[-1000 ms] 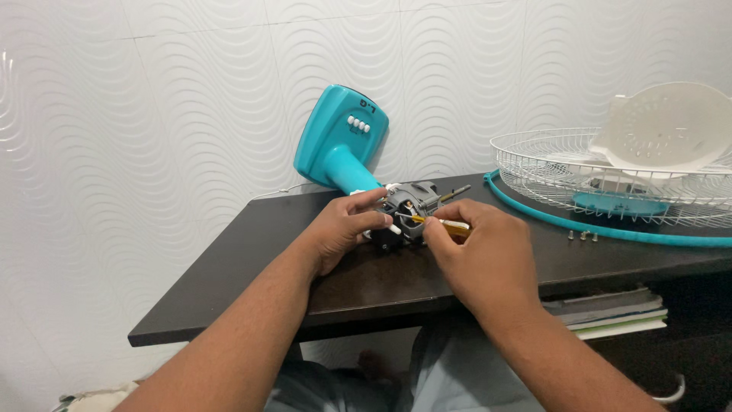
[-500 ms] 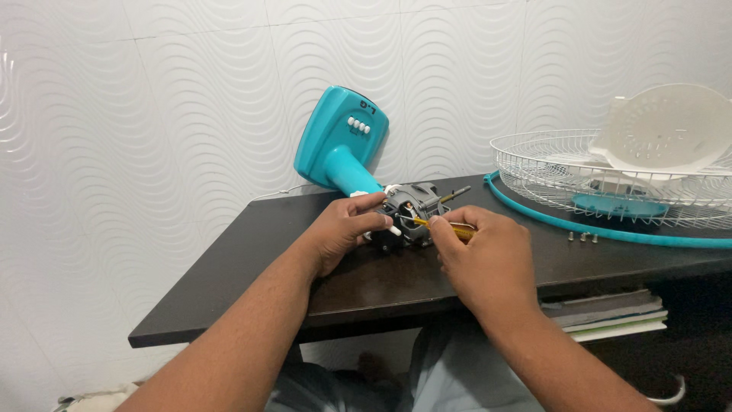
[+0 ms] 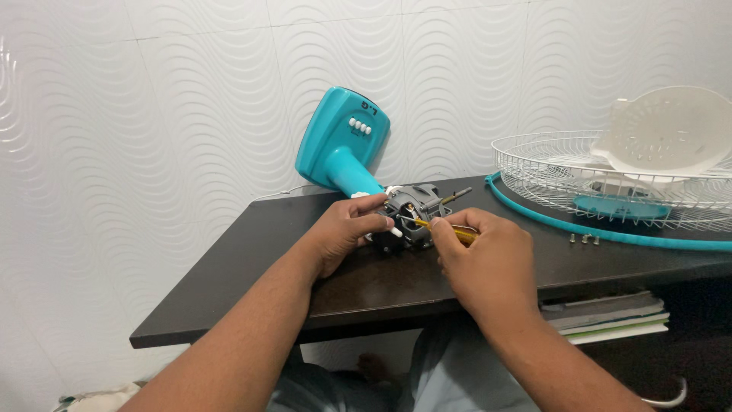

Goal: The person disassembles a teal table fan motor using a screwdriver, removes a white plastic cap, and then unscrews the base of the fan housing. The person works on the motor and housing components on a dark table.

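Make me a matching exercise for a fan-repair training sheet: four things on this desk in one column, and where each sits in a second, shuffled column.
Things:
1. fan motor
2. screwdriver
3. wire guard
4. screws

Places:
A. loose on the dark table, just in front of the teal rim
B. pinched in the right hand, tip at the motor
C. at the table's right end, with a white plastic cover resting in it
D. steadied by the left hand, beside the teal fan base

Pairs: 1-D, 2-B, 3-C, 4-A
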